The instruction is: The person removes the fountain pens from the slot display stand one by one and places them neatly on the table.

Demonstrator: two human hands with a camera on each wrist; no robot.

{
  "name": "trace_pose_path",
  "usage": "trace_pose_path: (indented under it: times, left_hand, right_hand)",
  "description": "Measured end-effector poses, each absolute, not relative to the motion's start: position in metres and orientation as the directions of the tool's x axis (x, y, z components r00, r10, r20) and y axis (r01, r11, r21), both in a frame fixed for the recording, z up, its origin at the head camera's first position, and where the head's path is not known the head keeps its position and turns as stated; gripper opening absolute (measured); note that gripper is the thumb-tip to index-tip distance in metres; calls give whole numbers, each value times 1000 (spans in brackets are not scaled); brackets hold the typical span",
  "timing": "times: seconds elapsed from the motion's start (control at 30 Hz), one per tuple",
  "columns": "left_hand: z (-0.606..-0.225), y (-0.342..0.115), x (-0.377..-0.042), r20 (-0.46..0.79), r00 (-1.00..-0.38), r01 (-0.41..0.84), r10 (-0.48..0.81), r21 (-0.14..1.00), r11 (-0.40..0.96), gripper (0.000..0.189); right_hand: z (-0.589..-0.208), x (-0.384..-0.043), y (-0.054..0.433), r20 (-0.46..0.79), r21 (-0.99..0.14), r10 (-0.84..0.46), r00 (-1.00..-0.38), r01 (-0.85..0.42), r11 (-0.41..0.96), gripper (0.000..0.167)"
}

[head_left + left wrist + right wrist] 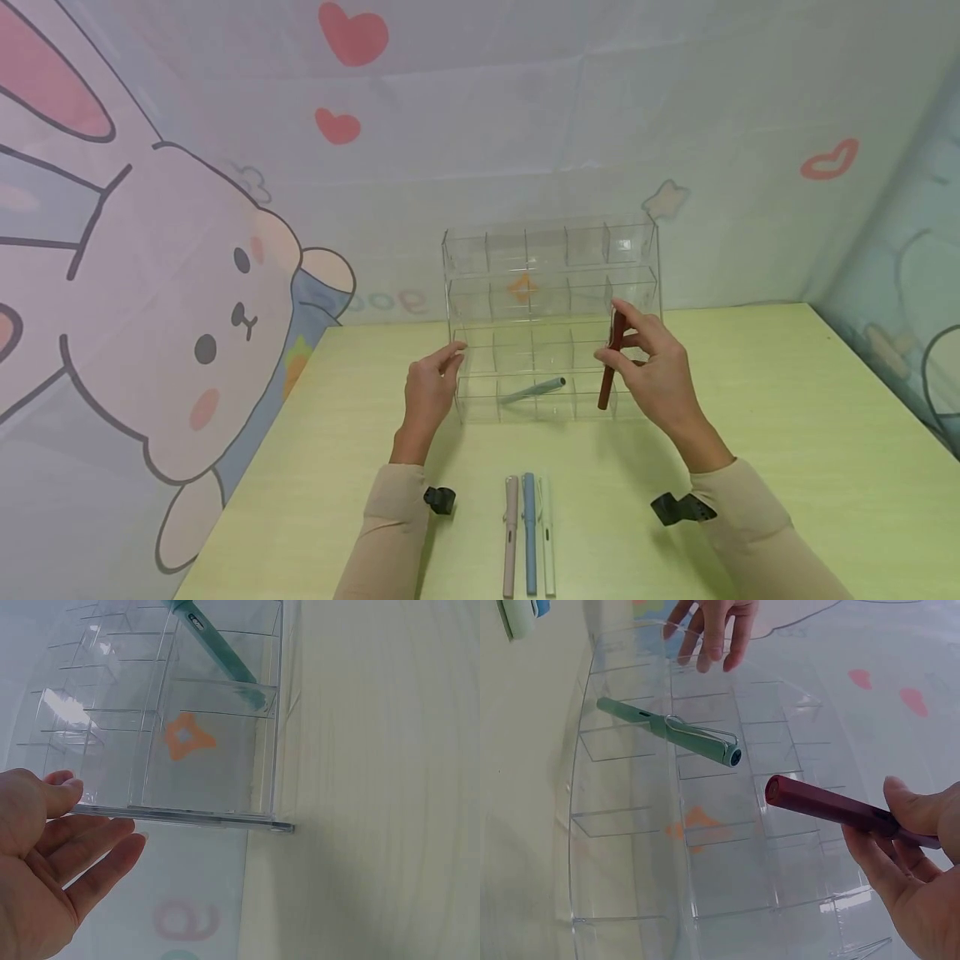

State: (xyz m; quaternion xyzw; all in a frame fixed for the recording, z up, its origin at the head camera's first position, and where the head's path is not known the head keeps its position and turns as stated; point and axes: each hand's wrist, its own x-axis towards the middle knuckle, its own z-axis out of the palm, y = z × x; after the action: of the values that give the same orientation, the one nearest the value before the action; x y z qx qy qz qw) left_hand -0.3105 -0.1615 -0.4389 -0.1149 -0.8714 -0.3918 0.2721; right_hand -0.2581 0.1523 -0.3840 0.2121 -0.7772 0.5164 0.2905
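A clear plastic rack (551, 354) with stepped rows of compartments stands on the table. My left hand (429, 392) holds its left side panel, thumb on one face and fingers on the other in the left wrist view. My right hand (663, 379) pinches a dark red pen (606, 387) in front of the rack's right side; the pen tilts, its lower end free. A green pen (697, 741) with a metal clip leans at a slant in the lowest row, its clip end sticking out toward the front.
Nearer to me on the yellow table (300, 500) lie a pinkish-grey pen (511, 533), a blue pen (530, 533) and a pale green pen (548, 542), side by side. Behind the rack hangs a printed cloth (487, 108) with a rabbit and hearts.
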Motion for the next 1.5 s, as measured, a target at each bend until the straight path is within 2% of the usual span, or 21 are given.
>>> trace_pose_path:
  times: [0.17, 0.3, 0.5, 0.67, 0.93, 1.2, 1.5]
  left_hand:
    - [-439, -162, -310, 560, -828, 410, -13, 620, 669, 21]
    - [-439, -162, -310, 565, -825, 414, -13, 619, 667, 21]
    - [-438, -162, -309, 563, -827, 410, -15, 620, 668, 21]
    - [-438, -162, -310, 564, -825, 417, -12, 624, 661, 21]
    - [-440, -162, -311, 562, -827, 421, -6, 625, 658, 21]
    - [-441, -163, -313, 593, -805, 446, 3, 601, 663, 19]
    - [-441, -163, -313, 589, -808, 443, 1, 607, 660, 19]
  right_hand:
    - [-384, -258, 153, 669, -675, -38, -742, -628, 387, 72]
    - [-383, -257, 152, 621, -722, -58, -782, -599, 346, 72]
    - [-377, -252, 153, 418, -854, -130, -899, -438, 281, 74]
    - [-374, -252, 153, 251, -911, -225, -941, -309, 274, 73]
    - [-373, -250, 156, 101, -941, -326, -940, -197, 276, 72]
    - [-373, -247, 157, 47, -939, -395, -918, -176, 296, 66]
    - [-373, -245, 156, -21, -944, -432, -902, -124, 305, 63]
